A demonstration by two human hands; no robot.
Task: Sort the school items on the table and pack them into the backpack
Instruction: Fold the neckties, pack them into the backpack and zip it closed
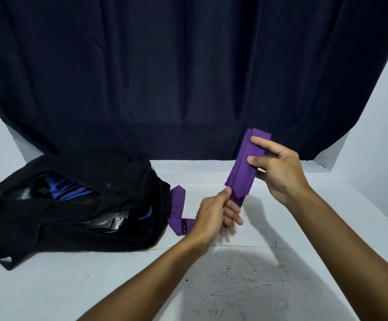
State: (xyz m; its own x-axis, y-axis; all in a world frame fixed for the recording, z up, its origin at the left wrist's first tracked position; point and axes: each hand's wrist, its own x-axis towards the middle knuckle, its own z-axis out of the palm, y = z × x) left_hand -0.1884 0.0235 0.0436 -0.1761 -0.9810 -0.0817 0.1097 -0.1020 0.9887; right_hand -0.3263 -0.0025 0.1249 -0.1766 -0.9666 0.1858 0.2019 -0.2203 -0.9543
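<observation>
Head view: right hand pinched folded purple tie; left hand gripped its tail. Soft, light, slippery; best held at folds.

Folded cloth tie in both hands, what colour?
Solid purple cloth tie, clearest in the head view.

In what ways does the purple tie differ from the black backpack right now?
The purple tie is a narrow strip, mostly folded and lifted off the table in both hands; the black backpack is bulky and lies on the table, untouched. The tie's loose end trails on the table beside the backpack, which gapes open with blue items inside. Both are fabric.
</observation>
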